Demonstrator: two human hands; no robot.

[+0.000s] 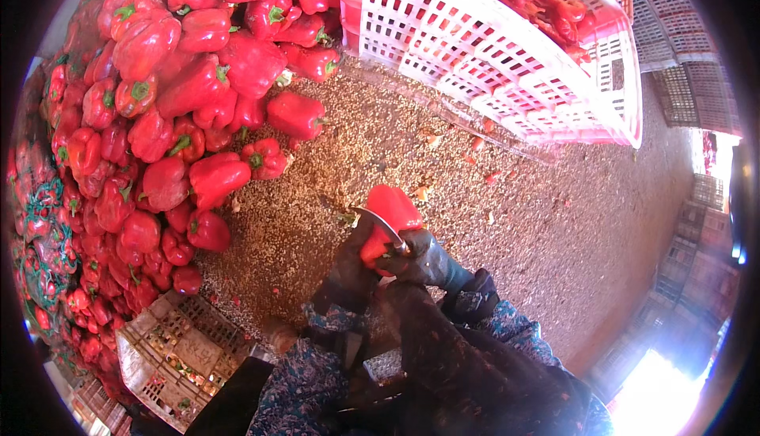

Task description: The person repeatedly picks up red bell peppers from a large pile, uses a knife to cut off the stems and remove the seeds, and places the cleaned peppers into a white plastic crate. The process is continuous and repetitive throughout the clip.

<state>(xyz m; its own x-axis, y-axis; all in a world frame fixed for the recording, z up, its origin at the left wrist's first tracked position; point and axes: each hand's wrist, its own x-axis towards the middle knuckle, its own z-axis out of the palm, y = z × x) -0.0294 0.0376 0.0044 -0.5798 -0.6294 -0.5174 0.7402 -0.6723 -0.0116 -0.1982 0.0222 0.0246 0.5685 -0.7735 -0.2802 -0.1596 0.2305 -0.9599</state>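
A red bell pepper (394, 205) is held in front of my body, over the littered floor. My left hand (351, 264), in a dark glove, is wrapped around the pepper's left side. From the other side my right hand (420, 259), also gloved, grips a knife with a curved metal blade (380, 222). The blade crosses the face of the pepper, its tip reaching past the left edge. Whether it cuts into the flesh I cannot tell. The knife's handle is mostly hidden inside my right glove.
A large heap of red bell peppers (166, 180) rises on the left, partly in green netting (44, 240). Up ahead stands a white plastic crate (451, 50) holding red pepper pieces. Another crate (178, 347), with scraps inside, sits lower left. Seeds cover the floor (332, 139). Stacked crates (683, 246) line the right.
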